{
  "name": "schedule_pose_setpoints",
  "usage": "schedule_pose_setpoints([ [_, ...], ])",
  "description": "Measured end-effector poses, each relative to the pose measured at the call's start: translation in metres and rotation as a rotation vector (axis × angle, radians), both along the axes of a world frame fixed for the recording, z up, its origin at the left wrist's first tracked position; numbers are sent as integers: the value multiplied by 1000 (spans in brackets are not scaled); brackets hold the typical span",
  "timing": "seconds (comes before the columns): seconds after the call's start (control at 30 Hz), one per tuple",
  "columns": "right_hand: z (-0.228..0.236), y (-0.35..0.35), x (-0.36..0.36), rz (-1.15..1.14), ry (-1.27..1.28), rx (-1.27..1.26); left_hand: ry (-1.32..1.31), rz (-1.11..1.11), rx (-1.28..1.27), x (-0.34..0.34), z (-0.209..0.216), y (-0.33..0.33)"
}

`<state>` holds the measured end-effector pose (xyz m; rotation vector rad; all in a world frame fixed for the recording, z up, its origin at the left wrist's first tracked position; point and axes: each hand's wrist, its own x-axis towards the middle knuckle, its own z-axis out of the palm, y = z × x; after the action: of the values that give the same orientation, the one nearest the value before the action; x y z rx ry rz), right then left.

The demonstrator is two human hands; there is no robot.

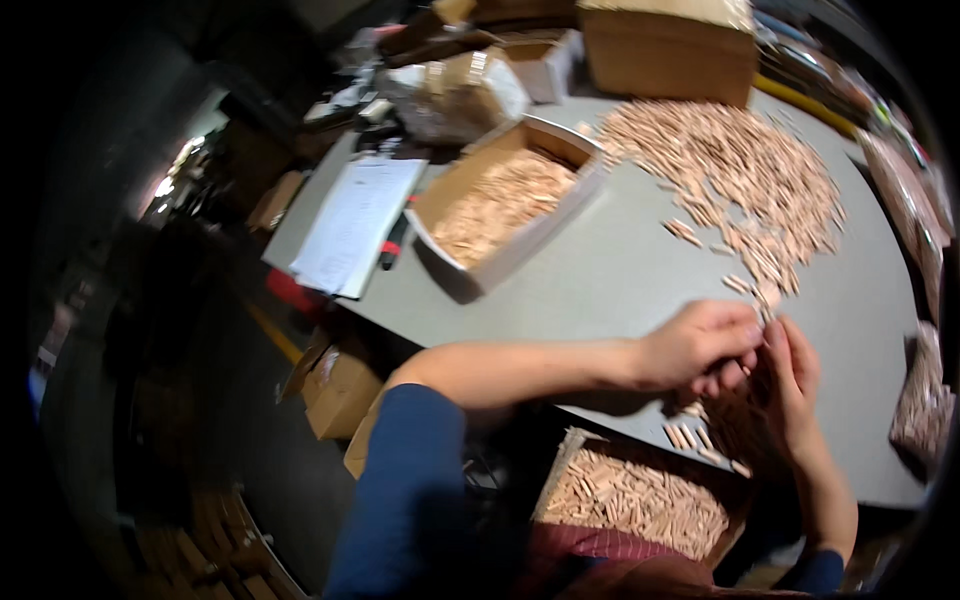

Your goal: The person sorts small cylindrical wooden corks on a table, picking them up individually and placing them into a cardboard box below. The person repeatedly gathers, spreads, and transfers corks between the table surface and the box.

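Starting nearest the body, find an open box (pixel 553 476) full of short wooden dowels (pixel 640 492), just below the edge of a grey table (pixel 620 250). On that edge, below the hands, notice a few loose dowels (pixel 684 436), some lying side by side. Just above these, see the left hand (pixel 702 345), curled in at the fingers and apparently pinching a small slim piece (pixel 767 313), probably a dowel, at the fingertips. Close against it, see the right hand (pixel 790 372), bent at the fingers toward the same piece; cannot make out, through the blur, whether gripping it too.

Judge the step in hand as close fingertip handling of one dowel, or very few, between the pile beyond and the box below. For the next move, reckon on needing a light, steady pinch and a clean release, with care not to sweep dowels off the edge.

Past the fingertips, find a wide pile of dowels (pixel 740 180), tapering toward the hands. To its left, see a white-sided carton (pixel 545 235) partly filled with similar wooden pieces (pixel 510 200), then papers (pixel 360 215) beside a red-and-black object (pixel 391 250). Farthest back, behind the pile, see a large cardboard box (pixel 665 55) and, farther left, a wrapped package (pixel 450 95).
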<state>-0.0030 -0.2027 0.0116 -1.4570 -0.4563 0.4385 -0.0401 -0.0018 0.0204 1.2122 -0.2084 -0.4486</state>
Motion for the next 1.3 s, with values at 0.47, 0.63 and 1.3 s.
schedule_pose_setpoints([
  [0.47,6,-18,-6,251,71,183,14,-73,-170,-20,8,-3],
  [0.63,0,-14,-2,238,63,189,-114,-33,-93,-16,4,-3],
  [1.3,9,-13,7,310,317,174,20,-43,-109,-9,1,6],
])
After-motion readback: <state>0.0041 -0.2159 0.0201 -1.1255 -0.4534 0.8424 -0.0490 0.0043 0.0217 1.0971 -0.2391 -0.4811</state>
